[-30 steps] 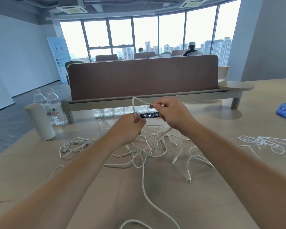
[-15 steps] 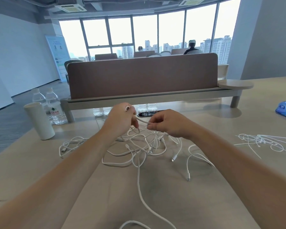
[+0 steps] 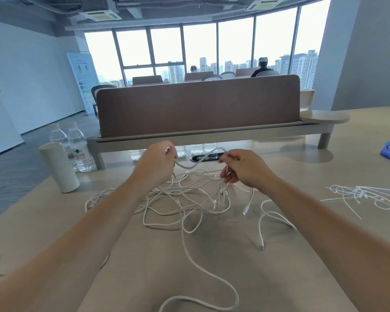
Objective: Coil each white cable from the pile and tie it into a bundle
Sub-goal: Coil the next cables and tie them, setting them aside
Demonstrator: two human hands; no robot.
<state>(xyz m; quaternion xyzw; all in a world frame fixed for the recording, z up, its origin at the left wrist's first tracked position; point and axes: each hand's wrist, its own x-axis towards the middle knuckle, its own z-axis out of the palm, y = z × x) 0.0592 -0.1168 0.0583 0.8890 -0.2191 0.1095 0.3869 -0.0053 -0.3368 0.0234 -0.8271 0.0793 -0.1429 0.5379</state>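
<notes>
The left hand (image 3: 160,163) curls around one end of a white cable (image 3: 196,163); the right hand (image 3: 243,170) pinches it farther along, the span sagging just above the tangled pile (image 3: 189,199) on the desk (image 3: 144,255). Coiling looks barely begun; no tied bundle shows. A water bottle (image 3: 79,152) carries red label characters, unreadable.

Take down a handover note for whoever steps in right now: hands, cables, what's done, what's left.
Left hand grips one white cable; right hand pinches the same cable further along, a short span slung between them above the table.
The pile lies tangled under the hands; thin white ties lie to the right.
Done: one cable picked out.
Left: coil it, tie it, then the rest.
</notes>
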